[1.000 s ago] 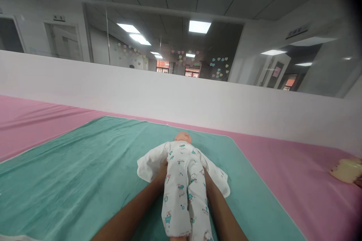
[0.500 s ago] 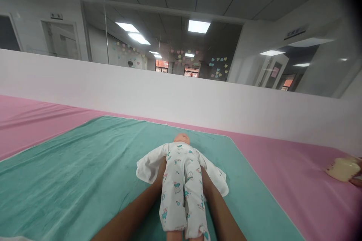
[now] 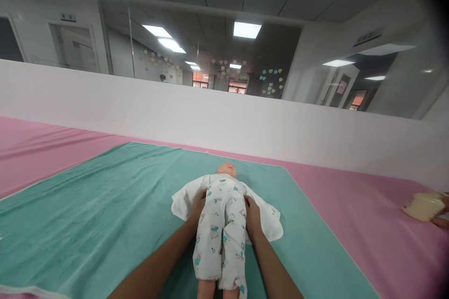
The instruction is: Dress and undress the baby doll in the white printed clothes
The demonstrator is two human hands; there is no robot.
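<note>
A baby doll (image 3: 221,224) in white printed pyjamas lies on its back on a teal towel (image 3: 105,210), head away from me. A white cloth (image 3: 270,222) is spread under its upper body. My left hand (image 3: 197,206) rests against the doll's left flank, fingers curved onto the torso. My right hand (image 3: 252,215) presses the other flank the same way. Both hands grip the doll's sides at the waist. The doll's bare feet reach the bottom edge of the view.
The towel lies on a pink sheet (image 3: 351,224). A white wall panel (image 3: 224,121) runs behind, with windows above. At the far right a cream-coloured object (image 3: 423,206) sits on the sheet with another person's fingers (image 3: 442,219) beside it.
The doll has slid away from me, so its feet now show. My hands have come out from under its sides and now lie on its flanks.
</note>
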